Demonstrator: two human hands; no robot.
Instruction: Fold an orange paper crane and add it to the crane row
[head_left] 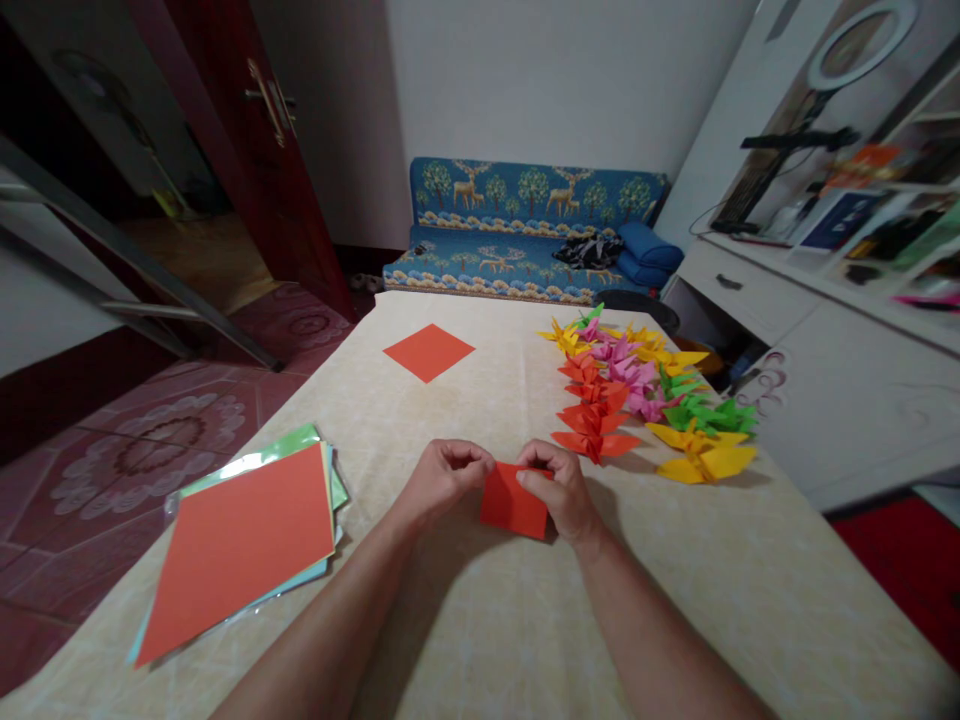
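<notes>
A small folded square of red origami paper is held up just over the table, in front of me. My left hand pinches its upper left corner between thumb and fingertips. On the other side, my right hand grips the upper right part, thumb lying across the front face and fingers behind. Beyond the hands, a flat red paper square rests with a corner toward me. At the left lies a stack of coloured paper, red sheet uppermost, over a clear plastic wrapper.
Rows of folded paper cranes in red, pink, green and yellow stand on the table's right side. The cream tablecloth spreads under everything. A blue patterned sofa is behind the table, a white cabinet to the right.
</notes>
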